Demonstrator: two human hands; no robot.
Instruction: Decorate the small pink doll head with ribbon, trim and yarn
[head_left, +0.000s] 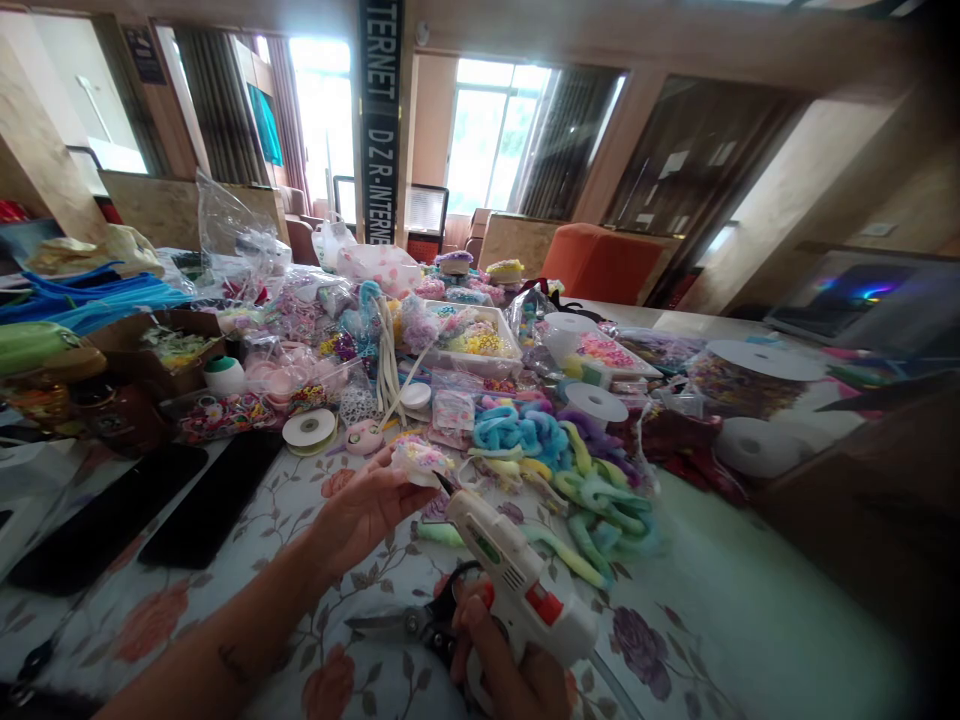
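Note:
My left hand (367,512) grips a small fluffy piece (421,460) in white, pink and yellow, raised above the flowered tablecloth. I cannot make out what kind of piece it is. In my right hand (506,650) is a white hot glue gun (517,575) with a red-orange trigger. Its dark nozzle points up and left, at the lower edge of the fluffy piece; whether they touch is unclear. Beneath the glue gun lies a pair of scissors (412,622) with dark handles, blades pointing left, partly hidden by my right hand.
Blue, yellow and green fuzzy strips (600,500) lie right of the glue gun. Two black phones (214,500) rest at the left. A ribbon spool (310,430), a white tray (480,345) of beads, a cardboard box (154,350) and several bags crowd the far side. An orange chair (600,262) stands beyond.

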